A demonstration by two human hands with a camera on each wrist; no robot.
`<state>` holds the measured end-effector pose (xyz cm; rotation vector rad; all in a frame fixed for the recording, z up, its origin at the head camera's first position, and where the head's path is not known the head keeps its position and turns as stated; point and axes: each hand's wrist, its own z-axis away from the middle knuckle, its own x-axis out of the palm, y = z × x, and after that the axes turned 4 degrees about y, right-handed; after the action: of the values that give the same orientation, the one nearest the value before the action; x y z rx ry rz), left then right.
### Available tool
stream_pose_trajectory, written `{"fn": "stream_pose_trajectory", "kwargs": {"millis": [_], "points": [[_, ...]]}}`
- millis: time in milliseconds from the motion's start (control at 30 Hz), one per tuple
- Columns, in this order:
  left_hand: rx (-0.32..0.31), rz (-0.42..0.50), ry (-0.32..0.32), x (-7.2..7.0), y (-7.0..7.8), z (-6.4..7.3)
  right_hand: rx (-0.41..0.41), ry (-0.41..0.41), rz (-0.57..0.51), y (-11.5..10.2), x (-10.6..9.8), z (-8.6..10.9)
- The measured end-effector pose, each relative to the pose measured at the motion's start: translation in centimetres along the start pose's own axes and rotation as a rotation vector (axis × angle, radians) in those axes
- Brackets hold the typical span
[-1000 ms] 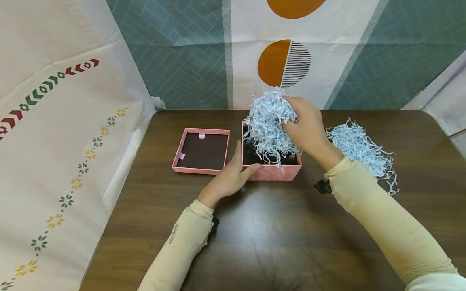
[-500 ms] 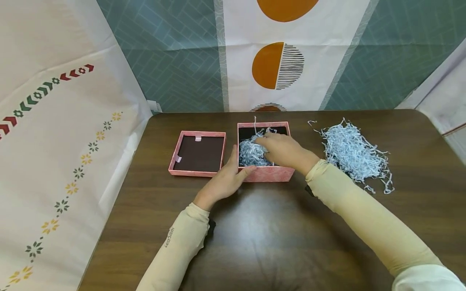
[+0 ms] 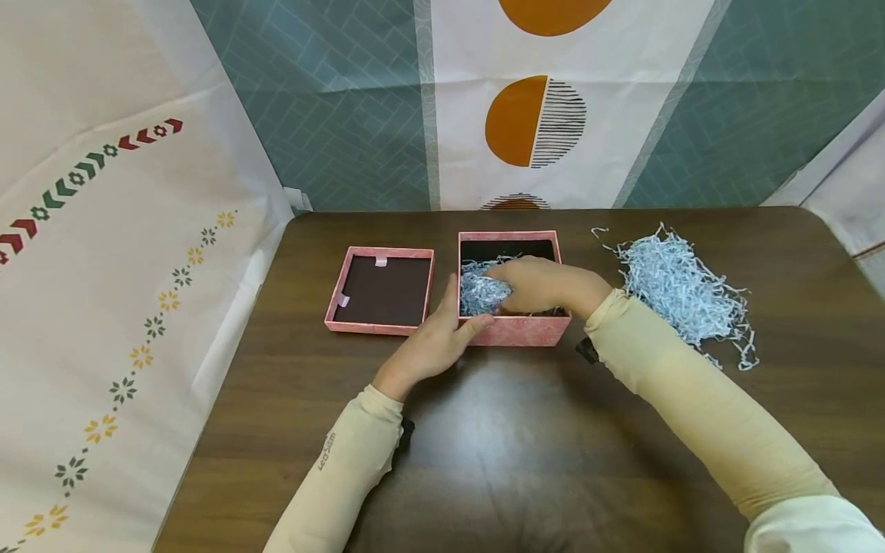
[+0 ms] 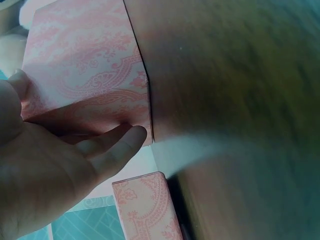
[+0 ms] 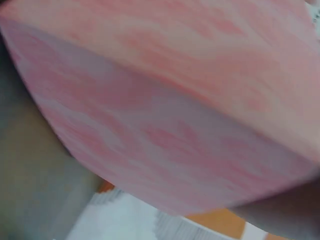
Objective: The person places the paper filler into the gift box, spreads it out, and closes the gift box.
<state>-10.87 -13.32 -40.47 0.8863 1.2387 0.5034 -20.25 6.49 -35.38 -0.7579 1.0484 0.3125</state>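
My right hand (image 3: 535, 284) is down inside the open pink box (image 3: 515, 332), with a bunch of pale blue shredded paper (image 3: 480, 293) between thumb and fingers; the fingertips are partly buried. My left hand (image 3: 432, 342) steadies the box at its near left corner. Its thumb lies across the front wall and its fairly straight fingers lie along the left side, as the left wrist view shows against the patterned box wall (image 4: 85, 55). In the right wrist view the box wall (image 5: 150, 115) hides the right hand's fingers.
The pink box lid (image 3: 386, 290), dark inside with small ribbon tabs, lies left of the box. A loose pile of shredded paper (image 3: 684, 288) is on the brown table (image 3: 484, 461) to the right. A printed cloth (image 3: 346, 100) hangs behind the table.
The right hand has brought its bunch of shredded paper down from above into the box and now works lower in it. The left hand keeps its place on the corner.
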Motion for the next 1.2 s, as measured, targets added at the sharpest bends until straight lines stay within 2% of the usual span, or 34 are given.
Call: {"fn": "stream_pose_trajectory", "kwargs": {"millis": [167,267,333,400,467,600,667,733,800,900,1033,1133,1200], "points": [[0.012,-0.014,-0.021,0.4,0.6,-0.6,0.036,0.051,-0.006,-0.1,-2.4,2.0],[0.026,-0.019,-0.026,0.7,0.9,-1.0,0.051,0.121,-0.004,0.1,-3.6,3.4],[0.032,-0.022,-0.026,0.8,1.1,-1.2,0.055,0.174,0.010,0.1,-4.0,4.0],[0.028,-0.023,-0.030,0.7,1.2,-1.3,0.035,0.194,0.004,0.1,-4.0,4.0],[0.010,-0.024,-0.032,0.6,1.1,-1.2,-0.007,0.166,-0.015,0.0,-3.4,3.4],[-0.026,-0.010,-0.007,0.2,0.5,-0.4,-0.113,0.052,-0.041,-0.2,-1.0,0.6],[-0.034,0.003,0.005,0.2,0.1,0.0,-0.136,0.018,-0.032,-0.1,0.1,-0.4],[-0.031,0.018,0.009,0.2,-0.2,0.2,-0.132,0.007,-0.035,-0.1,0.6,-0.7],[-0.025,0.025,0.003,0.4,-0.3,0.3,-0.121,0.030,-0.064,0.1,0.4,-0.1],[-0.019,0.020,0.003,0.6,-0.2,0.1,-0.106,0.137,-0.107,0.5,-1.0,2.0],[-0.013,0.010,0.011,0.7,0.2,-0.2,-0.059,0.377,-0.165,1.9,-3.2,5.6],[-0.006,0.007,0.012,0.7,0.3,-0.2,0.026,0.512,-0.211,4.5,-4.0,7.6],[-0.004,0.012,0.012,0.7,0.2,-0.2,0.103,0.544,-0.217,6.8,-4.1,8.6]]}}
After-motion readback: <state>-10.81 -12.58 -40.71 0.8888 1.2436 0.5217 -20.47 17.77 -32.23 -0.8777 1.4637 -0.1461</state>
